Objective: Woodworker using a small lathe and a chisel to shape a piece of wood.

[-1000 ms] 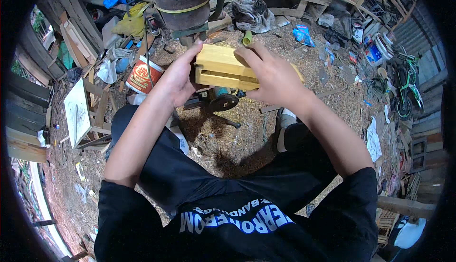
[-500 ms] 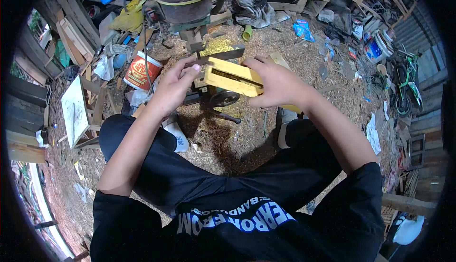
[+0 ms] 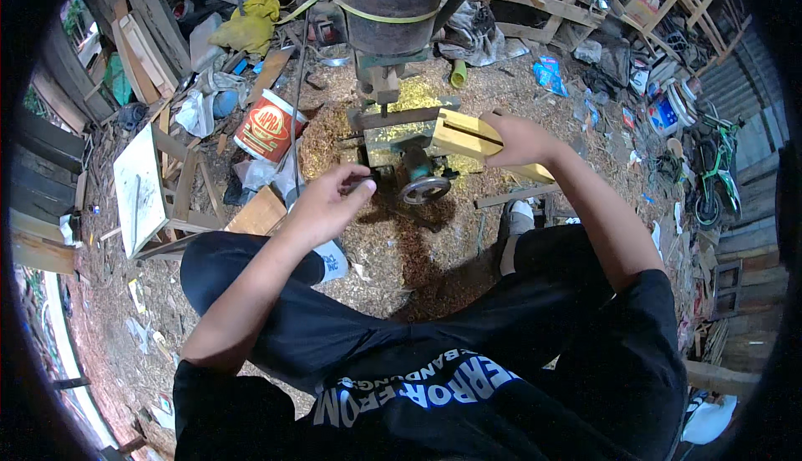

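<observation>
My right hand [image 3: 525,141] grips a yellow wooden block [image 3: 464,135] with a long slot cut in it, holding it beside the right end of a machine's work table. My left hand [image 3: 327,203] is lower, at the machine's left side, with thumb and fingers curled around a dark handle [image 3: 359,183] that they partly hide. Right of that hand is a metal handwheel [image 3: 426,189]. Above the yellow-dusted vise [image 3: 401,133], a vertical tool bit [image 3: 384,111] points down from the machine's head [image 3: 378,85].
A large motor housing [image 3: 388,10] with a yellow strap rises ahead. Left are a red and white bucket [image 3: 269,127] and a white-topped wooden frame [image 3: 136,189]. A small green bicycle [image 3: 717,160] stands at right. Wood shavings cover the floor [image 3: 376,273] between my legs.
The yellow block has moved right, away from the vise, in my right hand. My left hand has left the block's side and come down to the dark handle. The view has shifted.
</observation>
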